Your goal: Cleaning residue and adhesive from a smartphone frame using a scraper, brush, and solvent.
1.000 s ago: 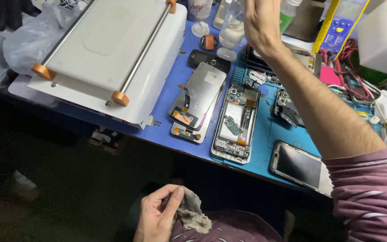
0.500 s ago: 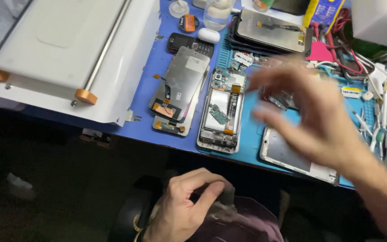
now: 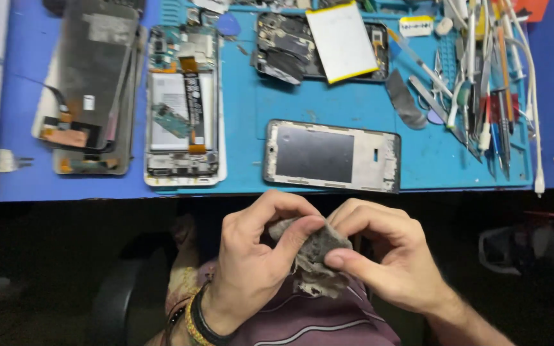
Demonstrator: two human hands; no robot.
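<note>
The right hand [image 3: 392, 256] has come down from over the tabletop [image 3: 8, 186] and now joins the left hand [image 3: 258, 256] in the lap, just below the bare phone frame [image 3: 331, 156]. Both hands pinch the grey rag [image 3: 315, 256], fingers closed on it, working it between them.

Grey, dirty crumpled cloth [image 3: 312, 253]. Teal-blue work mat [image 3: 251, 109] on darker blue table [image 3: 8, 90]. Phone frame [image 3: 331, 156]: dark grey panel, silver rim. Opened phone [image 3: 184, 102]: white casing, green board, orange flex strips. Detached screen [image 3: 91, 74] dark grey, copper-orange tabs. Flat battery [image 3: 342, 40] white, yellow edge. Maroon shirt [image 3: 315, 320] with thin white stripes. Wristbands [image 3: 193, 314] black and yellow. White cables [image 3: 533, 96].
</note>
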